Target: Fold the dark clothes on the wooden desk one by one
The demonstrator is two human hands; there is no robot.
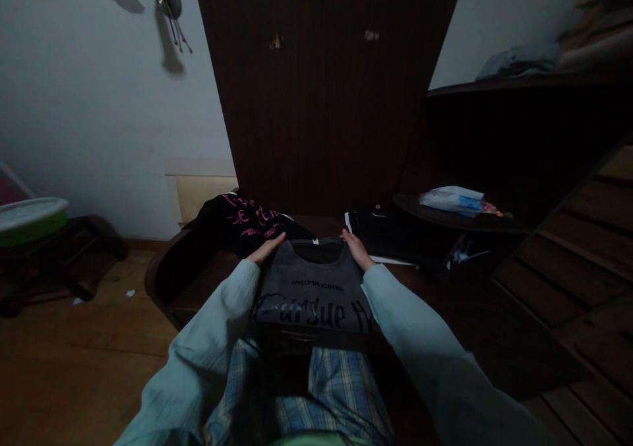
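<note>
Two far corners of the grey shirt (316, 297) on the worktop (208, 278) meet my left hand (268, 249) and right hand (357, 249), equally near — its longer side seemingly left-to-right between them, gripped or merely touched I cannot tell.

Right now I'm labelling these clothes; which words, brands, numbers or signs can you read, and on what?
"UNCOMPLICATED": grey top, last letter unclear.
"Pursue": same top, below; following letters partly hidden.
Black garment: pink lettering, too folded and blurred.
Collar tag: too small.
Packet: unreadable.
</note>
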